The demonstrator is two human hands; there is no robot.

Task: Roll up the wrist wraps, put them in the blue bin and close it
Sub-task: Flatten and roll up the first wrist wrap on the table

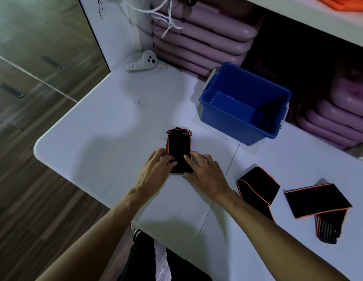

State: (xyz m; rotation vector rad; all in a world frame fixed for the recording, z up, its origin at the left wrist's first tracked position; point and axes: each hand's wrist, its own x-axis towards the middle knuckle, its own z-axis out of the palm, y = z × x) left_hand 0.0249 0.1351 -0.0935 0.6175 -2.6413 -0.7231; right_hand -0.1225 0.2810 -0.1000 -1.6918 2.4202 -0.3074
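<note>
Both hands (pixel 182 169) on black wrist wrap (pixel 179 145)

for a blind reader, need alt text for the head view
Both hands, left hand and right hand, roll a black wrap on a white table. Two more wraps lie right; the open blue bin looks empty.

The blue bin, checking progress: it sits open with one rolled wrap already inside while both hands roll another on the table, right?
Not quite: the head view shows the blue bin open but empty. Both hands do roll a wrap on the table.
</note>
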